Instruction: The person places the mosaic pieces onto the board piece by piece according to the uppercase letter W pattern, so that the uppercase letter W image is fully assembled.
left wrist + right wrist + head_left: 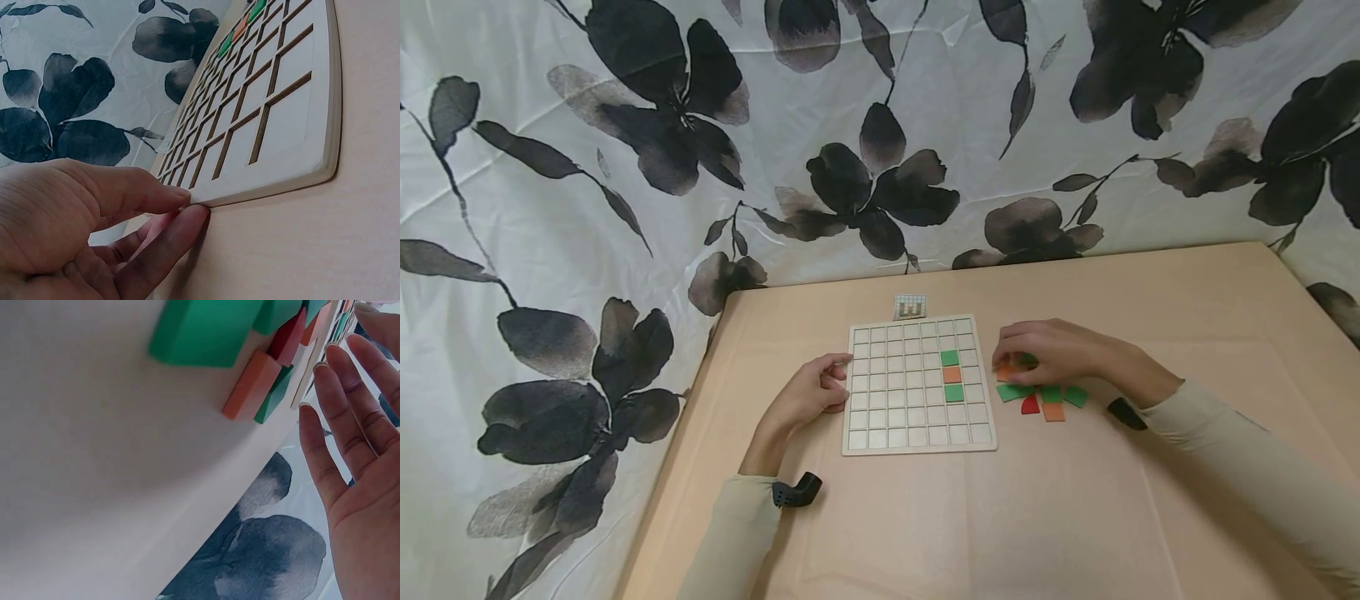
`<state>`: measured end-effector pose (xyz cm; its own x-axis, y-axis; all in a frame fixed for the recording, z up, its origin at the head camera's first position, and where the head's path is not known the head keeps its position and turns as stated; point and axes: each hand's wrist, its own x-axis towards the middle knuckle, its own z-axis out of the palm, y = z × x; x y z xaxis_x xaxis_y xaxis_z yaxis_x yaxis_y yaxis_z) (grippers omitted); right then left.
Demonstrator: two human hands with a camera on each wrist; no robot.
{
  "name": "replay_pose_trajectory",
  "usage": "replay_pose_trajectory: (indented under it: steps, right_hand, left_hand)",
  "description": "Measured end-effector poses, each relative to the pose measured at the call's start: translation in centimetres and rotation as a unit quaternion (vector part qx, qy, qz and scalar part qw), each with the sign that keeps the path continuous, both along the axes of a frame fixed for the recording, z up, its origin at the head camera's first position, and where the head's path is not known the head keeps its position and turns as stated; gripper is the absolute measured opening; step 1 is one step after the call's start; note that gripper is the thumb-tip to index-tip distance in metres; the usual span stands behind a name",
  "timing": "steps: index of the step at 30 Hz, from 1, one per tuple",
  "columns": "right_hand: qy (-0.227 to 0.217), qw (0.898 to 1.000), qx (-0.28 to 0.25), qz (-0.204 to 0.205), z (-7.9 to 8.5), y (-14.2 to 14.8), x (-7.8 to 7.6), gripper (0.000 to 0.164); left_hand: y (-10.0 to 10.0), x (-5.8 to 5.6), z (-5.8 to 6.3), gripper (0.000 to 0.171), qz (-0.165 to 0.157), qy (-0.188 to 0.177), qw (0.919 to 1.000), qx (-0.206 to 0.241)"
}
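A pale grid board (pixel 898 398) lies on the table, with a green tile (pixel 950 357), an orange tile (pixel 952 375) and another green tile (pixel 954 392) in one column. At its left edge is my left hand (pixel 805 392), fingertips (pixel 187 240) touching the rim, the fingers loosely bent. My right hand (pixel 1054 347) hovers over a loose pile right of the board. An orange tile (pixel 1006 375) shows beneath its fingers, which look extended with nothing between them in the right wrist view. Nearby lie a red piece (pixel 1030 405) and several green tiles (pixel 200 337).
A small card with a printed grid (pixel 911 307) lies at the board's far edge. Beyond the wooden table (pixel 1075 517) hangs a white cloth with dark flowers (pixel 850 92), which also runs along the left side.
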<state>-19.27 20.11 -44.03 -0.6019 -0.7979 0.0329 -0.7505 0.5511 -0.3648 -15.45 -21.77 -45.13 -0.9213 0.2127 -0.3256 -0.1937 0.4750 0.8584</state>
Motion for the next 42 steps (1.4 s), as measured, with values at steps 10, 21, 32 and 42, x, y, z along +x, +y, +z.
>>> replay_pose_trajectory:
  steps: [10, 21, 32, 42]
  right_hand:
    - [0.007, 1.000, 0.019, -0.012, -0.1, 1.5, 0.4, 0.023]
    - [0.004, 0.999, 0.026, -0.019, 0.2, 3.1, 1.1, 0.021]
    - [0.014, 1.000, 0.021, -0.004, 0.3, 3.6, 1.1, 0.024]
    - [0.020, 0.999, 0.027, -0.015, -0.5, 3.6, 0.5, 0.017]
  left_hand:
    - [-0.1, -0.1, -0.2, 0.065, 0.002, -0.004, 1.0000, 0.007]
    - [-0.1, -0.2, -0.3, 0.065, -0.001, -0.002, 1.0000, 0.006]
    - [-0.2, -0.4, -0.5, 0.066, -0.001, -0.002, 1.0000, 0.006]
    - [-0.3, -0.4, -0.6, 0.065, -0.003, -0.001, 1.0000, 0.005]
